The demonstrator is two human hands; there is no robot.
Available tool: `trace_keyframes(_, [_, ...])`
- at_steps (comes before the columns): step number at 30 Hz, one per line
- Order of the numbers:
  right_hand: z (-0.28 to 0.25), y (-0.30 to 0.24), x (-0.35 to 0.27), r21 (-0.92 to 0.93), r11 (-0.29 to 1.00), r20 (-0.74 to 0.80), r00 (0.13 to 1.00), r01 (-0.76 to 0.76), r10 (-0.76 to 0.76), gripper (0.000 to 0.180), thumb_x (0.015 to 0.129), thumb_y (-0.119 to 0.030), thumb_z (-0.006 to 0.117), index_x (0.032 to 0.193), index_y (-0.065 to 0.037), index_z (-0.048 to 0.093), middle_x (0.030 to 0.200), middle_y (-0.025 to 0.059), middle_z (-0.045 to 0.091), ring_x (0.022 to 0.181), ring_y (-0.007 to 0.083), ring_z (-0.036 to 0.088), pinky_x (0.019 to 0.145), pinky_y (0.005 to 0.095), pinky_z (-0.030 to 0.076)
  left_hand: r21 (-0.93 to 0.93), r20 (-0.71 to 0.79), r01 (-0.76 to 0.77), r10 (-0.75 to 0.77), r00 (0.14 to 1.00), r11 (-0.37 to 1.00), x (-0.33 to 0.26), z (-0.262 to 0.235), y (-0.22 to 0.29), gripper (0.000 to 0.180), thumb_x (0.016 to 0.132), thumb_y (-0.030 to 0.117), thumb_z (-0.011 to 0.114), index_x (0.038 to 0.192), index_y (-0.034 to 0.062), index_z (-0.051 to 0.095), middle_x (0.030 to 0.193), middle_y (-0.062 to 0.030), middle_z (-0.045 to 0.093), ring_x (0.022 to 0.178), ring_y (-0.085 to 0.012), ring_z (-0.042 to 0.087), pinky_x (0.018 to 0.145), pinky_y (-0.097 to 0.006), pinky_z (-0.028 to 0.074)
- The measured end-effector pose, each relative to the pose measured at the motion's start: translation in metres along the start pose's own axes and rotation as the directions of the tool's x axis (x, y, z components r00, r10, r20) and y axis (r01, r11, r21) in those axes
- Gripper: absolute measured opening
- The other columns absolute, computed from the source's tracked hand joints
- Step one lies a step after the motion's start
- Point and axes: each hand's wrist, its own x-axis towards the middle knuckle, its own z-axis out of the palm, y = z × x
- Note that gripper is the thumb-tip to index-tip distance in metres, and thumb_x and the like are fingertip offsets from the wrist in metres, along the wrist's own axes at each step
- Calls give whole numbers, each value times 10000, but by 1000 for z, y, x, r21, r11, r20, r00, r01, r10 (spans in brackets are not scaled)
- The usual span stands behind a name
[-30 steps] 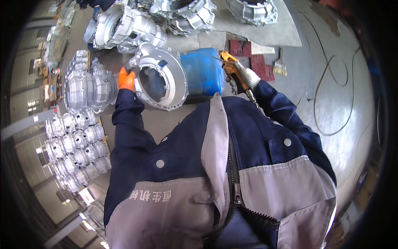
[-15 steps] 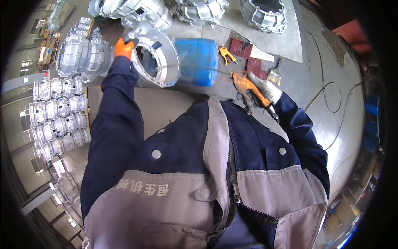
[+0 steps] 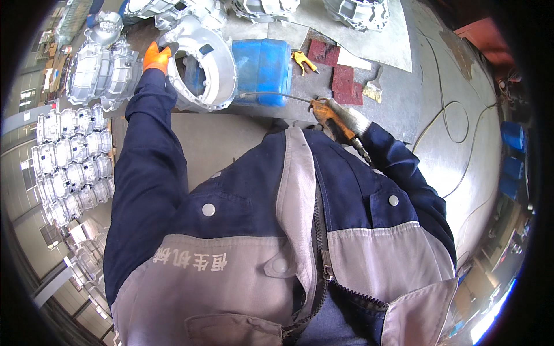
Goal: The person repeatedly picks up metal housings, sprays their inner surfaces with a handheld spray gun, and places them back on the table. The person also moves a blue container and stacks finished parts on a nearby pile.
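My left hand (image 3: 156, 58), in an orange glove, grips the left rim of a silver cast-metal housing (image 3: 223, 68). The ring-shaped housing is tilted on its side, its wide round opening facing me. My right hand (image 3: 355, 119), in a pale glove with dark fingers, is wrapped round an orange air blow gun (image 3: 321, 111). From the gun a long thin nozzle runs left, its end near the housing's right lower edge. Behind the nozzle lies a blue plastic container (image 3: 262, 66), just right of the housing.
On the bench lie a yellow-orange blow gun (image 3: 302, 61), dark red pads (image 3: 324, 53) and a flat brush (image 3: 374, 88). More housings stand at the back (image 3: 358, 12) and left (image 3: 92, 75), with stacked rows (image 3: 72, 153) further left. A hose (image 3: 444, 118) loops over the floor at right.
The whole view has shifted, so the bench things sit slightly further left and higher. The nozzle, blurred before, now shows plainly. Both hands keep their holds.
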Motion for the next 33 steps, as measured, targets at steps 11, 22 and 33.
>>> trace_keyframes(11, [-13,19,50,-18,992,45,991,128,-127,433,944,-439,419,1138,-69,534,890,48,620,688,127,612,585,229,527,0,111,-52,52,992,999,21,7,-5,506,687,213,753,1133,42,587,997,-75,642,925,-173,570,839,-294,424])
trace_keyframes(22, [-1,17,49,45,983,102,978,180,-184,436,950,-423,414,1140,-49,529,906,65,619,720,141,615,620,239,529,196,49,-134,126,991,972,47,1,-43,389,767,76,697,1138,48,583,995,-16,630,889,-123,576,805,-258,448])
trace_keyframes(33, [17,5,39,-130,976,42,985,174,-170,530,886,-561,448,937,-51,585,811,7,554,682,96,513,575,245,416,-133,112,-18,33,993,991,10,9,12,375,733,135,725,1080,49,612,961,-24,644,871,-134,575,805,-282,444])
